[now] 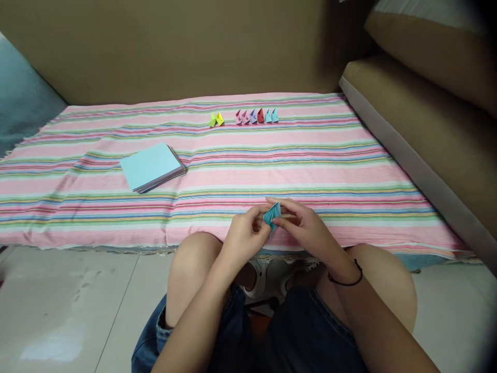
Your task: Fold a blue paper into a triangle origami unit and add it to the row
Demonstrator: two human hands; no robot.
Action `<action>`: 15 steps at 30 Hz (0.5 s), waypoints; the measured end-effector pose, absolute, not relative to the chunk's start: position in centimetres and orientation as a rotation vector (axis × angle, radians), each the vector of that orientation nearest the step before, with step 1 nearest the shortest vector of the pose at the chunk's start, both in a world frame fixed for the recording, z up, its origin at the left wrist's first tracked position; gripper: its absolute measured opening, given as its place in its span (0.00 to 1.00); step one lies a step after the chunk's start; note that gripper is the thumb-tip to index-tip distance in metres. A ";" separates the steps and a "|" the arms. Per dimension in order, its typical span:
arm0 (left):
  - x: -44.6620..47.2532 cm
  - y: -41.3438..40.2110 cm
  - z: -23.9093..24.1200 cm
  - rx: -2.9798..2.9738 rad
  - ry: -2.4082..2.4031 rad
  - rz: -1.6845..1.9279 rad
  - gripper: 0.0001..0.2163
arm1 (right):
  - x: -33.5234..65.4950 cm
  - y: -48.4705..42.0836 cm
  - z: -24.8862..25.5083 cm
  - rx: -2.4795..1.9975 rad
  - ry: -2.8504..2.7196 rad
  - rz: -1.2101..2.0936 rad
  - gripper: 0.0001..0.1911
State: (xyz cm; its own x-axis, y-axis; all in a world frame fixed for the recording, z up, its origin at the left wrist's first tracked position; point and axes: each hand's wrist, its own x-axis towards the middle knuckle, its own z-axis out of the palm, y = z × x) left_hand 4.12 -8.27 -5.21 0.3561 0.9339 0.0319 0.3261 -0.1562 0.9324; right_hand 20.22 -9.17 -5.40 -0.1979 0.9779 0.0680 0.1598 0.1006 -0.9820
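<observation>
A small folded teal paper piece (273, 212) is held between both hands, just above the front edge of the striped cloth. My left hand (245, 230) pinches its left side, with the fingers curled. From the other side, my right hand (303, 220) grips it between thumb and fingers. The thumb lies across the lower part of the paper, and some of the folds are hidden behind the fingers. Farther back stands a row of several small folded paper pieces (253, 116) in pink, purple, red and light blue. Two yellow folded pieces (216, 119) sit to their left.
A stack of paper sheets (150, 165), light blue on top, lies on the striped cloth (310, 155) at the left. Brown cushions (419, 114) border the right side, and a brown backrest (194, 52) rises behind. Tiled floor (77, 311) shows below.
</observation>
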 end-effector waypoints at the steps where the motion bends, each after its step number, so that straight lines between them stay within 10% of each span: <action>1: 4.2 -8.3 -5.4 1.696 1.155 0.835 0.17 | 20.1 -9.2 -5.3 -1.176 -1.545 1.172 0.22; 15: 3.9 -8.3 -5.7 1.821 1.323 0.919 0.08 | 20.0 -9.5 -5.2 -1.111 -1.574 1.187 0.22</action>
State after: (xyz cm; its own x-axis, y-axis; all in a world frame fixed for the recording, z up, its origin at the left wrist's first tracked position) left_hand 3.91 -8.27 -5.66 0.2286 0.9630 0.1430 0.4701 -0.2378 0.8500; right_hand 20.03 -9.52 -5.17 -0.2436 0.9632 0.1137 0.1555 0.1545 -0.9757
